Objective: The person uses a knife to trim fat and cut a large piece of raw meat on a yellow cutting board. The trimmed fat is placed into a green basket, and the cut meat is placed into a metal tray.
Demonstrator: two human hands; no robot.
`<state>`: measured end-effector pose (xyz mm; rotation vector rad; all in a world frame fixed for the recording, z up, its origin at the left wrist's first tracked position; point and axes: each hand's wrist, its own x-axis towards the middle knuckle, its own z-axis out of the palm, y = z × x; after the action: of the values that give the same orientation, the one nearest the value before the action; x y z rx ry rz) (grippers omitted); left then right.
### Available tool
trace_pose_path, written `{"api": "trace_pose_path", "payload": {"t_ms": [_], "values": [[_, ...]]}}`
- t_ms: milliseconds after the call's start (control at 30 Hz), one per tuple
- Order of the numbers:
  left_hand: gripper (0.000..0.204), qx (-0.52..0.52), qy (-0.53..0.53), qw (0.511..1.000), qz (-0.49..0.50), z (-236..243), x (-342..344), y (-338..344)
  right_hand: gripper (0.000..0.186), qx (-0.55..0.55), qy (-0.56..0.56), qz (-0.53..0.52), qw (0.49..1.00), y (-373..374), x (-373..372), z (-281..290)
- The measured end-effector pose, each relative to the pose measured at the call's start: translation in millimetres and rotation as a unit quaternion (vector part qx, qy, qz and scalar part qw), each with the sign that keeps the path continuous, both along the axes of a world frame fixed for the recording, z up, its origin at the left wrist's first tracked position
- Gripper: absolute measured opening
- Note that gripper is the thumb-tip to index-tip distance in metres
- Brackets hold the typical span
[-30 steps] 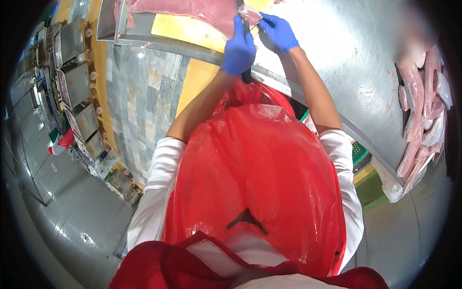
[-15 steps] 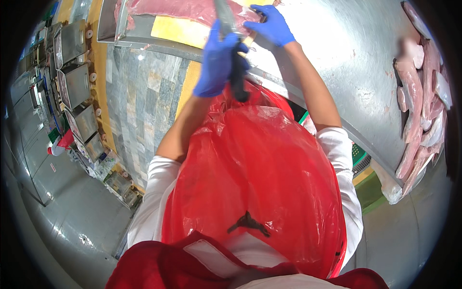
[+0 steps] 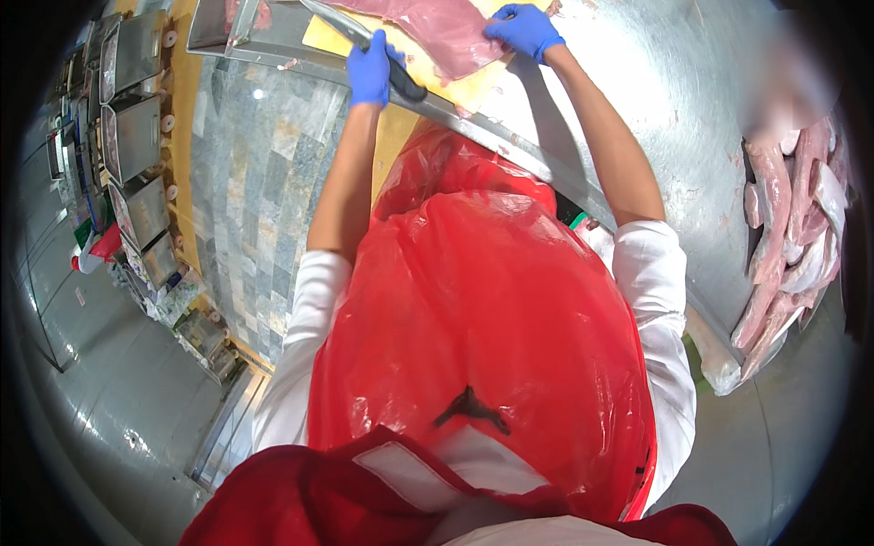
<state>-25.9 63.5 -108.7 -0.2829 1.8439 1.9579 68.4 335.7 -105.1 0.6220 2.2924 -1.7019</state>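
My left hand (image 3: 370,73), in a blue glove, is closed round the black handle of a knife (image 3: 408,85). Its blade slants away to the far left, over the near edge of a yellow cutting board (image 3: 475,89). On the board lies a large, flat piece of pink meat (image 3: 446,38), cut off by the top of the picture. My right hand (image 3: 528,33), also blue-gloved, has its fingers closed on the right edge of this meat. The fingertips there are partly hidden.
A pile of long meat strips (image 3: 774,218) lies at the right end of the metal table (image 3: 637,100). A metal tray (image 3: 211,25) adjoins the board at the far left. Several metal bins (image 3: 137,136) line the left side. Small scraps dot the table's edge.
My left hand has moved left and away, and the knife's blade has swung left off the meat. The meat has shifted, its near end now lying closer to me. My right hand still touches it.
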Motion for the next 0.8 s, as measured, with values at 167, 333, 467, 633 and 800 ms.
{"api": "trace_pose_path", "payload": {"t_ms": [167, 333, 467, 633, 800], "values": [[0.030, -0.047, 0.059, 0.997, 0.020, 1, -80, 26, 0.032, -0.050, -0.026, -0.119, 0.991, -66, 19, -1], [0.037, -0.187, 0.146, 0.959, -0.155, -3, -118, 30, 0.029, -0.088, -0.040, -0.221, 0.970, -109, 19, -7], [0.034, -0.185, 0.198, 0.927, -0.261, 18, -147, 52, 0.027, -0.174, -0.016, -0.290, 0.941, -131, -4, -12], [0.033, -0.221, 0.211, 0.897, -0.320, 70, -121, 6, 0.023, -0.112, -0.018, -0.302, 0.947, -135, -15, 5], [0.034, -0.226, 0.198, 0.876, -0.377, 42, -49, -89, 0.023, -0.123, 0.012, -0.288, 0.950, -139, -4, 11]]}}
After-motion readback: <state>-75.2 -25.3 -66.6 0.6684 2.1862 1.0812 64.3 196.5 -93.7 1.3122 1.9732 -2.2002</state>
